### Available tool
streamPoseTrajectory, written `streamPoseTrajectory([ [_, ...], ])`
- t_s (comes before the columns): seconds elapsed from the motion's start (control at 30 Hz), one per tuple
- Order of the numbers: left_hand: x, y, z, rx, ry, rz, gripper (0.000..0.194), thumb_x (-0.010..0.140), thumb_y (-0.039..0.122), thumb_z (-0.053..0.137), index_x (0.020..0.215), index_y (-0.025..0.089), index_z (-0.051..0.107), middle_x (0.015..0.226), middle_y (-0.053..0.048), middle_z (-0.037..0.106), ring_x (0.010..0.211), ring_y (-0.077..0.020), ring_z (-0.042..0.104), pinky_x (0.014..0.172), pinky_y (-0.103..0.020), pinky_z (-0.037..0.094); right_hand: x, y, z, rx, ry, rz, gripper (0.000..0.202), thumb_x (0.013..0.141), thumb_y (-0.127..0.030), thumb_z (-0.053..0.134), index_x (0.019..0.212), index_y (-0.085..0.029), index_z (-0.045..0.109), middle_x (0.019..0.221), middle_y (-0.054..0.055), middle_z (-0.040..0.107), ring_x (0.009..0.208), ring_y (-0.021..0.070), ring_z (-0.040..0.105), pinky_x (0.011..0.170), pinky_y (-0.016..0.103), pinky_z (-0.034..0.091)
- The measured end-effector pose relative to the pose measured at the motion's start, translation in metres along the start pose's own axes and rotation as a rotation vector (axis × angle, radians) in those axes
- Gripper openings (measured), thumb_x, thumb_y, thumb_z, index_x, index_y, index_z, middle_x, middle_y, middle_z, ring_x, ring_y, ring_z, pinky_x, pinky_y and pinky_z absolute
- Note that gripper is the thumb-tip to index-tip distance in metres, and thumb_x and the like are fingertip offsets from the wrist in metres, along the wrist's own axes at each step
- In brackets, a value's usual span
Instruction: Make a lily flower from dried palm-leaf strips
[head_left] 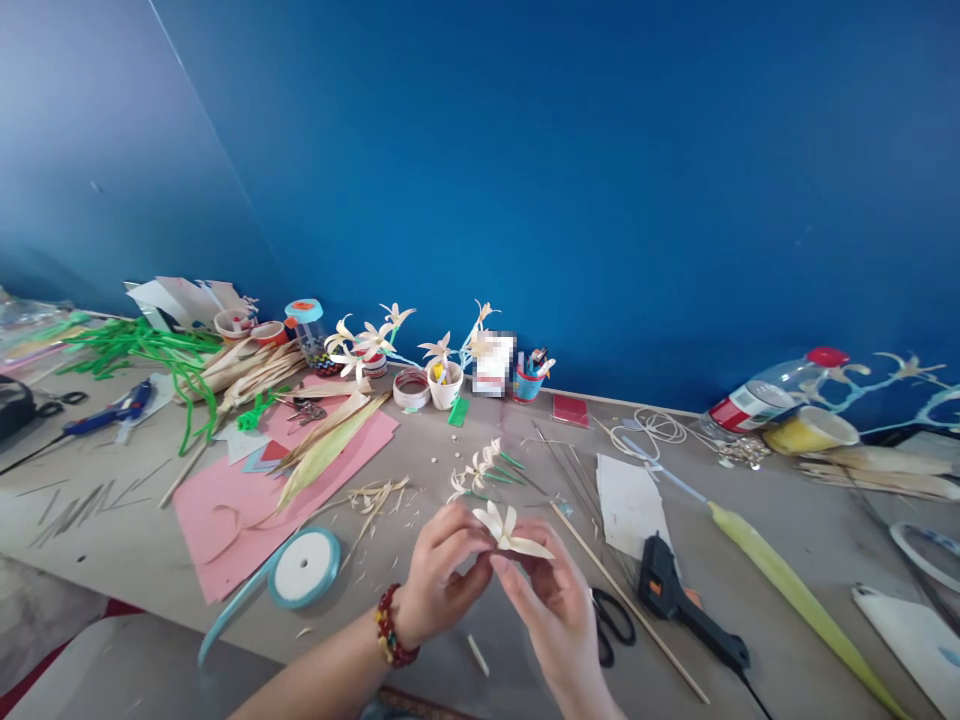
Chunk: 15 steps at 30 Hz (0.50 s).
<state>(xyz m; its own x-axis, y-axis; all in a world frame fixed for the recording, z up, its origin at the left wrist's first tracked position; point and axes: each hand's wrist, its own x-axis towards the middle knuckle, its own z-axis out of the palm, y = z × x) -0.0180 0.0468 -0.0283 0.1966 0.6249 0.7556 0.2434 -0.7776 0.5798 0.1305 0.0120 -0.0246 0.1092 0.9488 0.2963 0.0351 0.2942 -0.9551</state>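
A cream husk flower [508, 532] with pointed petals is held up between both hands, low in the middle of the view. My left hand [450, 572], with a beaded bracelet at the wrist, pinches the flower's base from the left. My right hand [551, 590] holds it from the right, thumb below the petals and fingers behind. Just beyond the hands, small cream flowers on green stems [480, 470] lie on the table. Black scissors [613, 625] lie partly hidden beside my right hand.
A black glue gun [686, 600] and a wooden stick [637, 610] lie to the right. Blue ribbon on a spool [304, 567] and pink paper [217, 520] are to the left. Cups, flowers and a tipped bottle [772, 395] stand along the blue wall.
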Motion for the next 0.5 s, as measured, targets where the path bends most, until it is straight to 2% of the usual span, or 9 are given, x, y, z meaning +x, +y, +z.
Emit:
streamPoseTrajectory([
  [0.13, 0.001, 0.001, -0.003, 0.030, -0.019, 0.051, 0.019, 0.081, 0.001, 0.057, 0.089, 0.018, 0.058, 0.080, -0.005, 0.063, 0.073, -0.0158, 0.056, 0.067, -0.030, 0.047, -0.002, 0.000, 0.005, -0.151, 0.061, -0.113, 0.007, 0.084, -0.017, 0.068, 0.084, -0.022, 0.063, 0.085, 0.003, 0.063, 0.076, 0.0175, 0.063, 0.067, 0.025, 0.052],
  [0.3, 0.004, 0.001, -0.007, -0.057, -0.043, 0.019, 0.022, 0.083, 0.001, 0.053, 0.095, 0.018, 0.059, 0.083, -0.007, 0.065, 0.076, -0.0174, 0.060, 0.069, -0.032, 0.049, 0.004, -0.011, 0.004, -0.200, 0.012, -0.261, 0.017, 0.084, -0.008, 0.062, 0.088, -0.024, 0.065, 0.086, 0.002, 0.068, 0.078, 0.0173, 0.063, 0.069, 0.025, 0.052],
  [0.5, 0.005, 0.001, -0.006, -0.002, -0.001, 0.037, 0.019, 0.085, 0.004, 0.054, 0.095, 0.018, 0.061, 0.080, -0.007, 0.064, 0.076, -0.0186, 0.058, 0.068, -0.033, 0.051, 0.007, -0.011, 0.002, -0.227, -0.035, -0.317, 0.023, 0.083, -0.005, 0.061, 0.097, -0.024, 0.064, 0.090, 0.004, 0.067, 0.081, 0.0190, 0.065, 0.073, 0.030, 0.053],
])
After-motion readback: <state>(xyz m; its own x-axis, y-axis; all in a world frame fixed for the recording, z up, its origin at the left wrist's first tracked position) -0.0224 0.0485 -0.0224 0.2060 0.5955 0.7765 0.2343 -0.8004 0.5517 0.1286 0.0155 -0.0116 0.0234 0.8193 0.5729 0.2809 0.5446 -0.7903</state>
